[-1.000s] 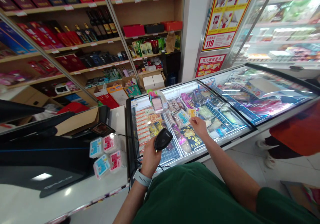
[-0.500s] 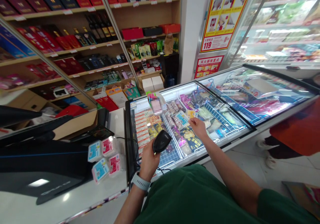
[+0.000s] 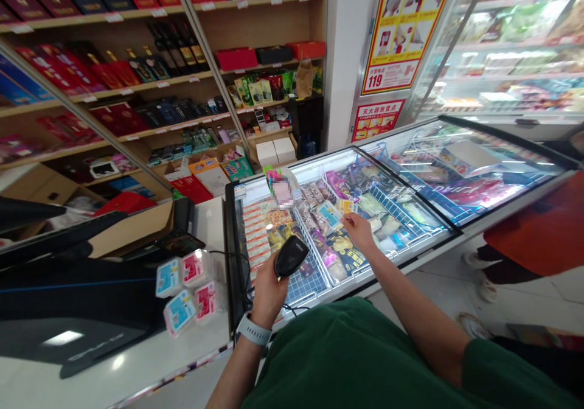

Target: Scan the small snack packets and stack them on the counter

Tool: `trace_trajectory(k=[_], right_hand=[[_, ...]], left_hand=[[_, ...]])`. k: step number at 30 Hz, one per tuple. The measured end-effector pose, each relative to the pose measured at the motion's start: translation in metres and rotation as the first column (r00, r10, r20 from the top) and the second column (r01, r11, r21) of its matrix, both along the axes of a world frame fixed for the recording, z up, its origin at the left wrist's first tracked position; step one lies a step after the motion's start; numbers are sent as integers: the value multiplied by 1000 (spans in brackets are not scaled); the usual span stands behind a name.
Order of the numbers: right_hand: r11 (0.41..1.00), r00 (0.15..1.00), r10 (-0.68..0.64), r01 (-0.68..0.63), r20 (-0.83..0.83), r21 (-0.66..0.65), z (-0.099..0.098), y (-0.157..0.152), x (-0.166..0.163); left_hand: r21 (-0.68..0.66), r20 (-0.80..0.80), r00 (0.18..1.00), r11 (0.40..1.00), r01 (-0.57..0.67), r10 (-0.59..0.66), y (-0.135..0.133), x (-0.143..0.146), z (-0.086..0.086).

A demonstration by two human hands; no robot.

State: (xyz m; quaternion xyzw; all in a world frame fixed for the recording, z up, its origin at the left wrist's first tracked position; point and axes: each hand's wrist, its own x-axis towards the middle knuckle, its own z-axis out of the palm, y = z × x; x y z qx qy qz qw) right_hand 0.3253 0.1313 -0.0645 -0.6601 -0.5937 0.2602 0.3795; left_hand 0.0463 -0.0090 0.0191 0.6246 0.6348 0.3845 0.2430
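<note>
1. The left hand (image 3: 269,290) is wrapped round a black handheld barcode scanner (image 3: 291,257), whose lower part is hidden by the fingers.
2. The right hand (image 3: 359,232) has its fingertips pinched on the edge of a blue-labelled clear plastic pack (image 3: 329,215) above the chest freezer (image 3: 231,257) — its contents are too small to make out.
3. Beneath the glass, a white wire basket (image 3: 314,254) and others hold bagged foods; orange-and-white packages (image 3: 258,238) line the left end. A pixelated patch covers something nearby.
4. Blue- and red-labelled clear packs (image 3: 180,311) sit grouped on the desk (image 3: 150,369).
5. An open cardboard box (image 3: 132,229) is partly hidden — its inside cannot be told.
</note>
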Motion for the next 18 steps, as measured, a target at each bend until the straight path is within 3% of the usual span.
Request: trace_trajectory(k=[18], right_hand=[[1000,1000,-8,8,-18,-7,-3,1,0]], left_hand=[[-13,2,1000,1000,15,-15,1,-3,-8]])
